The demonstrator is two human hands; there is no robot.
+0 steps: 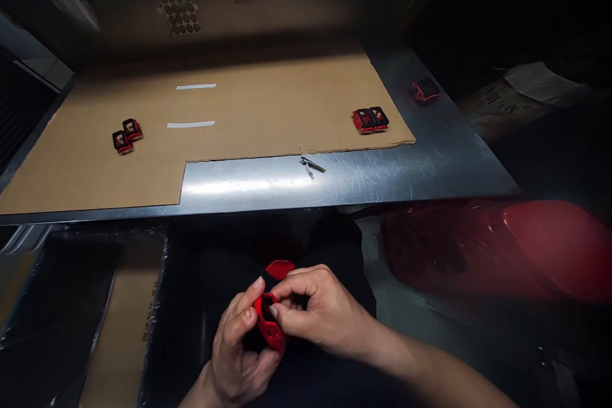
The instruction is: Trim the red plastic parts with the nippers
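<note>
Red pc (274, 336): L hand (241, 347) curled round, R hand (318, 309) pinched @ rim

One held frame (272, 333), five tabletop frames (371, 130) — two strips (196, 87)

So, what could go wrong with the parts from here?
The red part could slip and drop: the left hand holds it off the tabletop while the right hand is at its opening. The lone red-and-black piece might get knocked off, since it lies near the tabletop's right edge.
</note>
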